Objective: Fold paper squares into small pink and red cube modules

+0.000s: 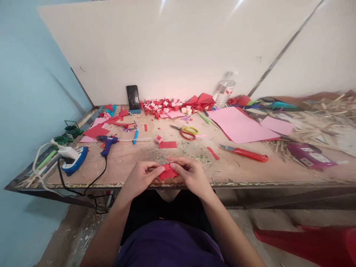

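A small piece of red paper (168,172) is pinched between my two hands at the table's front edge. My left hand (145,174) grips its left side with the thumb on top. On the right side, the thumb of my right hand (190,172) presses on it, fingers behind. The paper looks partly folded; its underside is hidden. Just beyond my hands lies a flat red paper strip (168,145), with a small pink paper box (158,139) touching its upper left corner. Scissors (187,131) with yellow and red handles rest farther back.
A red utility knife (250,154) with its blade out lies to the right. Left are a blue glue gun (108,144) and a power strip (74,161) with cords. Behind stand a phone (133,98), a heap of paper cubes (164,106) and a bottle (226,90); pink sheets (236,124) lie back right.
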